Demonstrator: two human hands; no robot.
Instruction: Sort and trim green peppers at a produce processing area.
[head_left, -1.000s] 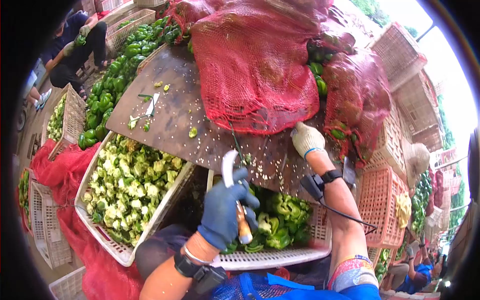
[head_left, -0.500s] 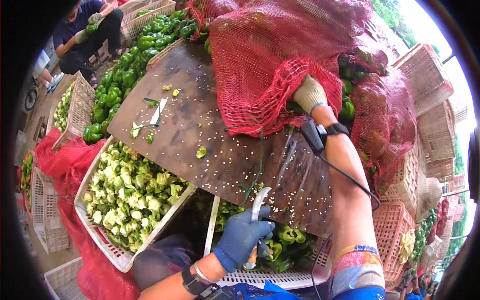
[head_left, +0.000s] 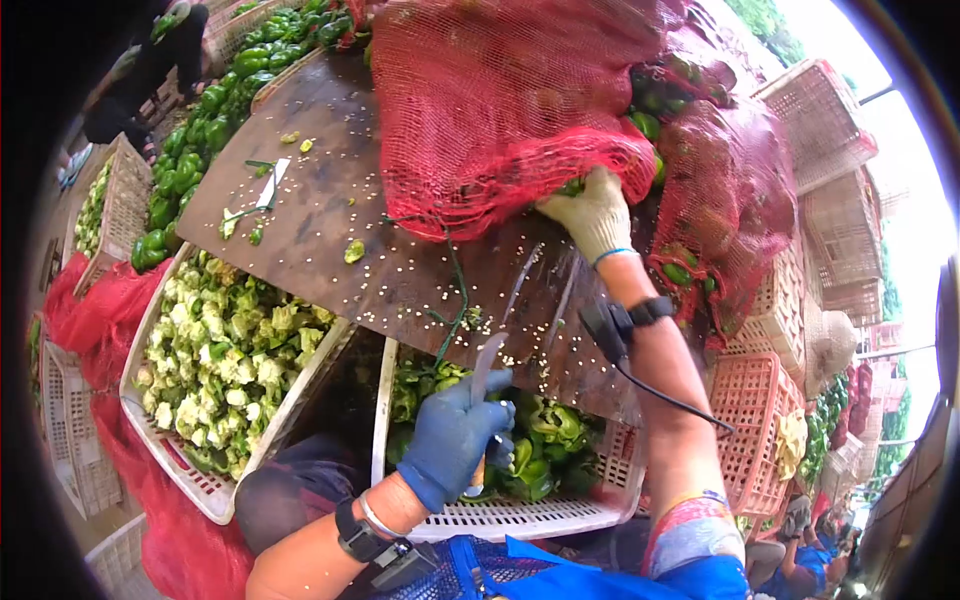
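Note:
My left hand (head_left: 455, 435), in a blue glove, is closed round a knife (head_left: 487, 362). Its curved blade points up past the thumb, and the handle's end shows below the fist. At the mouth of a red mesh bag (head_left: 510, 90), my right hand (head_left: 592, 213) in a cream glove has its fingers curled at a green pepper (head_left: 572, 187). Netting covers most of that pepper and some fingertips. The bag lies on a brown board (head_left: 330, 130) strewn with pale seeds. Under my left hand stands a white crate (head_left: 530, 520) of cut green peppers (head_left: 550, 440).
Left of my knee, a white crate (head_left: 140, 415) holds pepper cores (head_left: 220, 360). Whole green peppers (head_left: 190, 160) are heaped beyond the board. Another full mesh bag (head_left: 725, 190) and stacked crates (head_left: 815, 115) stand at right. A person (head_left: 150, 80) sits at the upper left.
My right hand has drawn back toward me at the bag's mouth, and the netting there has dropped lower over it. My left hand still grips the knife. The whole view has shifted.

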